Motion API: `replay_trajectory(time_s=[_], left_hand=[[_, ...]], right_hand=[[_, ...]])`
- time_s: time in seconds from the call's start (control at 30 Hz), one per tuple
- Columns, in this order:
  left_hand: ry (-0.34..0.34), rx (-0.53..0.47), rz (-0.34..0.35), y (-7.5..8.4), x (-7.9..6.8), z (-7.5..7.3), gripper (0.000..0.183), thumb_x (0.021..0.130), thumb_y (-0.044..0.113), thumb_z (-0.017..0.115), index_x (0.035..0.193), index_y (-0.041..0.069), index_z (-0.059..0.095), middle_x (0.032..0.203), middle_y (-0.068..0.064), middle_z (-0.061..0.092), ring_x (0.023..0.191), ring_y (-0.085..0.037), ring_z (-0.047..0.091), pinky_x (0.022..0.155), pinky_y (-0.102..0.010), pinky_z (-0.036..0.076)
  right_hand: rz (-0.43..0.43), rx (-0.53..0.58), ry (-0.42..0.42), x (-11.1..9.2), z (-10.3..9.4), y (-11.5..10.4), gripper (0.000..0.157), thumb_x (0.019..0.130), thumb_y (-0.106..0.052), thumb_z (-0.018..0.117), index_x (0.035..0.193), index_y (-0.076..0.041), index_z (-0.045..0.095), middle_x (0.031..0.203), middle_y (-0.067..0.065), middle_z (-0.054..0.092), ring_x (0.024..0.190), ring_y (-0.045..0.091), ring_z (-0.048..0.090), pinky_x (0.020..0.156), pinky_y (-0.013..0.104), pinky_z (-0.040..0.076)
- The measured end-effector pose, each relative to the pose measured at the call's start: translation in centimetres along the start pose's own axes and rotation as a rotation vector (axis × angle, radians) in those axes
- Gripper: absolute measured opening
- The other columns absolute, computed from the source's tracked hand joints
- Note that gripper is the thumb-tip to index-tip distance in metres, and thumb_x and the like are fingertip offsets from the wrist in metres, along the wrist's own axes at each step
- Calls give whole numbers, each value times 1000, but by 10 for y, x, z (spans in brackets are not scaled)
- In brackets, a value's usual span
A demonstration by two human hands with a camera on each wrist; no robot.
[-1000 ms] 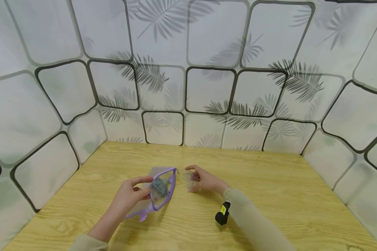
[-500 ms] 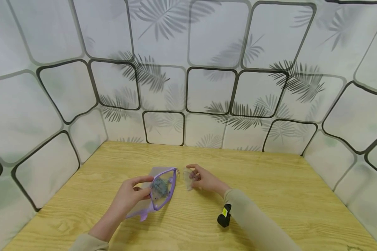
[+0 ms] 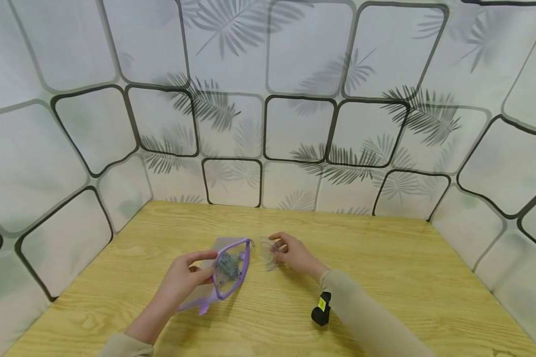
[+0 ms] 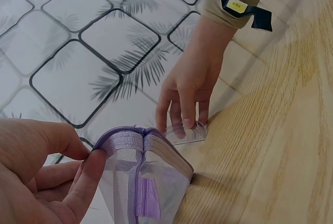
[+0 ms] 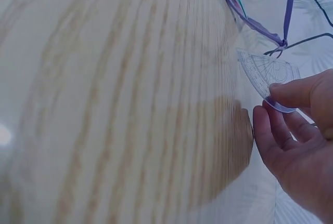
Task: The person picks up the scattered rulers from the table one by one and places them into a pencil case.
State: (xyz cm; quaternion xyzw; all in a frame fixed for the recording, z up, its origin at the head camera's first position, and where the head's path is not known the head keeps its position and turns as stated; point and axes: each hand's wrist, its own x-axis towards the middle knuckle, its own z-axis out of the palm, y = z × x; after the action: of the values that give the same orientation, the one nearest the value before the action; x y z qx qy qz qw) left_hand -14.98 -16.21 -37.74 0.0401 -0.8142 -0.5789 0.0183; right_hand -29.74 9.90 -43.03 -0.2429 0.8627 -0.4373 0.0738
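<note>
A clear plastic protractor [image 5: 268, 73] with printed scale lines is pinched between the thumb and fingers of my right hand [image 3: 293, 253]. In the head view the protractor [image 3: 267, 253] stands just right of a mesh zipper pouch [image 3: 245, 267] with purple trim. My left hand [image 3: 189, 272] pinches the near side of the pouch's mouth, which gapes toward the right. Through the opening shows a bluish-grey bundle [image 3: 227, 267], its kind unclear. In the left wrist view, thumb and fingers grip the purple zipper edge [image 4: 117, 133] of the pouch, and the right hand [image 4: 187, 89] holds the protractor beyond it.
The wood-grain table [image 3: 384, 267] is bounded at the back and sides by a patterned curtain [image 3: 295, 129]. A black wrist camera with a yellow label [image 3: 321, 310] sits at the right sleeve [image 3: 357, 302]. A purple tab [image 3: 203, 307] hangs from the pouch's near end.
My right hand has shifted slightly right and turned the protractor, whose curved edge now faces right. My left hand and the pouch have stayed in place.
</note>
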Motion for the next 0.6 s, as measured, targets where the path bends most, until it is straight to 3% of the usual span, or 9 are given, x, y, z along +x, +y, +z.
replay_trajectory(time_s=[0.27,0.6], left_hand=[[-3,-1,-1,0,1,0,42,91,6,64,132,1,61,133,-25,59,82,-21,73,84,-37,65],[-3,4,-7,0,0,0,42,91,6,64,132,1,61,131,-25,60,81,-21,73,84,-38,64]], right_hand=[[10,37,18,-2,1,-4,46,91,1,64,134,-10,56,100,12,64,78,14,62,62,26,62],[20,135,68,-6,3,-6,44,90,4,63,133,-2,59,96,16,66,77,14,63,66,29,65]])
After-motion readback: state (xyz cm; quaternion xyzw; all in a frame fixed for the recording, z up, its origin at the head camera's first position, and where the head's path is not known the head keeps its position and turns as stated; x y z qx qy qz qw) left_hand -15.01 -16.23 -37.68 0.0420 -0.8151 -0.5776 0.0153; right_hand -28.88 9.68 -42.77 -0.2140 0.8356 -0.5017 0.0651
